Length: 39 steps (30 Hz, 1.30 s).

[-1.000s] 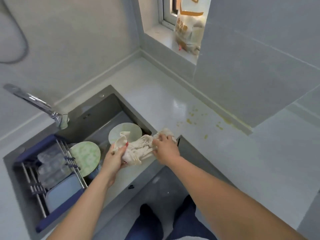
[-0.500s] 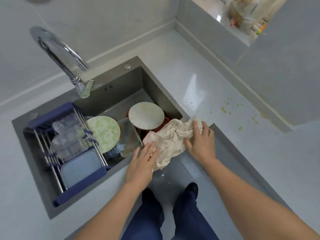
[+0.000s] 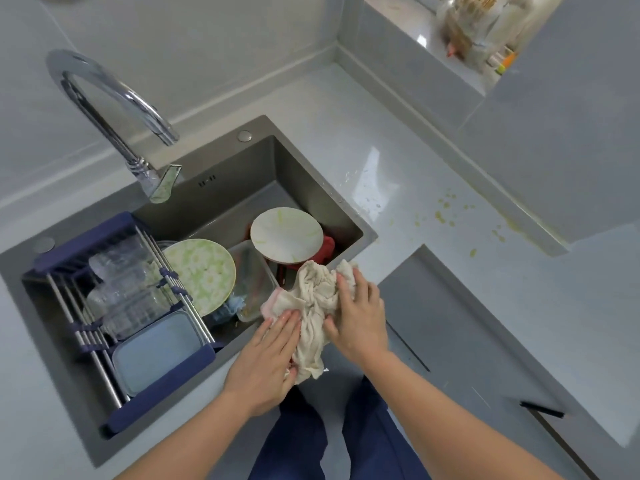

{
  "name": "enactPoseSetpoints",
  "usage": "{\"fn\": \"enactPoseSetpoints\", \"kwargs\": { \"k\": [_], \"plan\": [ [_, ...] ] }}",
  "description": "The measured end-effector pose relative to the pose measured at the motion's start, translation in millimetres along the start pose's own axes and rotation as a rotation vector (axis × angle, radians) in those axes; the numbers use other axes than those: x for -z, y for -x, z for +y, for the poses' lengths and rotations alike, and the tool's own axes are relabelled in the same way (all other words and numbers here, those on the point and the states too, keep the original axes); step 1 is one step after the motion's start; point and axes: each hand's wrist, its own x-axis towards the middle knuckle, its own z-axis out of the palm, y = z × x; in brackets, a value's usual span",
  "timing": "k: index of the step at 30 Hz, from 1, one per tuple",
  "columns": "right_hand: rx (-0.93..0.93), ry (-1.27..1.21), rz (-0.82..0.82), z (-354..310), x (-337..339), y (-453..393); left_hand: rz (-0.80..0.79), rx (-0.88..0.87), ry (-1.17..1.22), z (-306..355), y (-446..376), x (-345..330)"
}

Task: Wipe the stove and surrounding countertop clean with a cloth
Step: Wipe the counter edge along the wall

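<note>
Both hands work a crumpled cream cloth (image 3: 317, 306) at the front rim of the sink (image 3: 214, 188), at the near corner where the sink meets the worktop (image 3: 398, 161). The left hand (image 3: 268, 358) lies flat, fingers straight and together, pressing the cloth's lower left part from above, while a tail of fabric hangs down past its knuckles over the edge. The right hand (image 3: 358, 317) curls over the cloth's right side, thumb tucked under a fold and fingers bent into the bunched fabric, gripping it. The cloth sits between the two hands and touches both.

Just beyond the hands, inside the sink, a white plate (image 3: 286, 235) rests on something red, with a clear container (image 3: 251, 275) beside it. To the left of the left hand a green-patterned plate (image 3: 201, 271) leans against a blue-framed drying rack (image 3: 114, 306) that holds clear glassware and a pale blue lid. A chrome tap (image 3: 114, 109) arches over the sink's far left side.

Well out past the right hand, yellowish spatter (image 3: 443, 216) dots the worktop near the wall. Below the hands, dark blue trousers (image 3: 346, 438) show.
</note>
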Motion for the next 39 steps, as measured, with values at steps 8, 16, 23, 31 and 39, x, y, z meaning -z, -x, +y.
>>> {"fn": "enactPoseSetpoints", "kwargs": {
  "k": [8,16,23,31,39],
  "plan": [
    [0.085,-0.051,0.03,15.2,-1.3,-1.7,-0.023,0.031,0.003,10.9,-18.7,-9.0],
    [0.003,-0.079,0.084,73.0,10.9,-52.8,-0.07,0.072,0.013,51.2,-119.5,5.7],
    [0.204,-0.016,-0.017,127.7,55.6,-119.0,-0.042,0.217,0.087,93.6,-197.5,12.0],
    [0.189,-0.026,0.117,182.3,75.8,-200.1,0.024,0.289,0.134,125.3,-304.4,27.2],
    [-0.049,-0.072,0.203,265.4,106.2,-219.3,-0.088,0.089,0.145,115.6,-414.0,54.7]
  ]
}}
